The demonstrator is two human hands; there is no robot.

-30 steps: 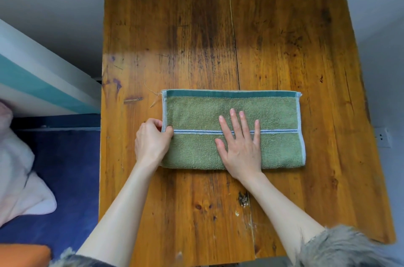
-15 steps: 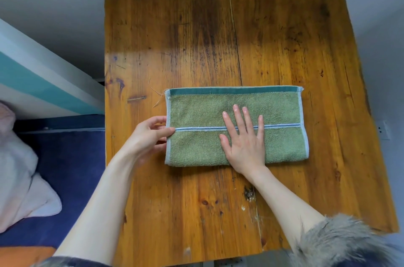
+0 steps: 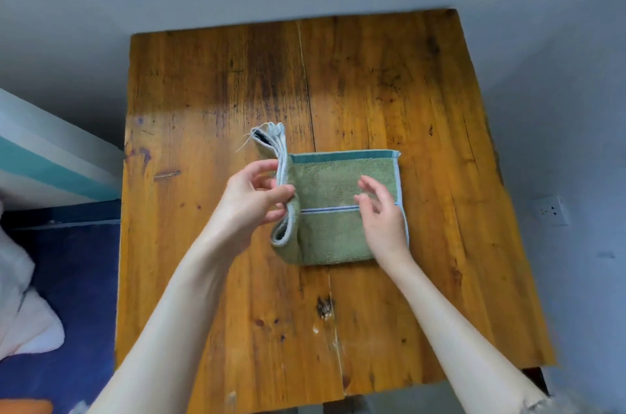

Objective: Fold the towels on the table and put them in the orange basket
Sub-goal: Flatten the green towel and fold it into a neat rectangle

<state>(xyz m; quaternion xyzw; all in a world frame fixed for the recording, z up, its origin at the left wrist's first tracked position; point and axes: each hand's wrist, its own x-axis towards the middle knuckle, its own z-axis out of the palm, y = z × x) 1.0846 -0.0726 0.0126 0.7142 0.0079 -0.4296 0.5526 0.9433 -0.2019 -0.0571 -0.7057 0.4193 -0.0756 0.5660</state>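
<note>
A green towel [image 3: 332,230] with a blue stripe and pale blue edging lies folded lengthwise on the wooden table [image 3: 210,88]. My left hand [image 3: 252,200] pinches the towel's left end and holds it raised off the table, bent over toward the right. My right hand [image 3: 381,213] hovers over the towel's right half, fingers loosely curled and holding nothing. Whether it touches the cloth is unclear. A sliver of orange, the basket [image 3: 25,407], shows at the bottom left corner.
A bed with a blue sheet [image 3: 67,278] and white bedding [image 3: 20,312] stands left of the table. A white and teal board [image 3: 50,159] leans along the left. A wall socket [image 3: 552,210] sits on the right.
My left hand has lifted the towel's left end and carried it rightward. My right hand has risen from lying flat on the towel's middle and shifted right. The camera has tilted.
</note>
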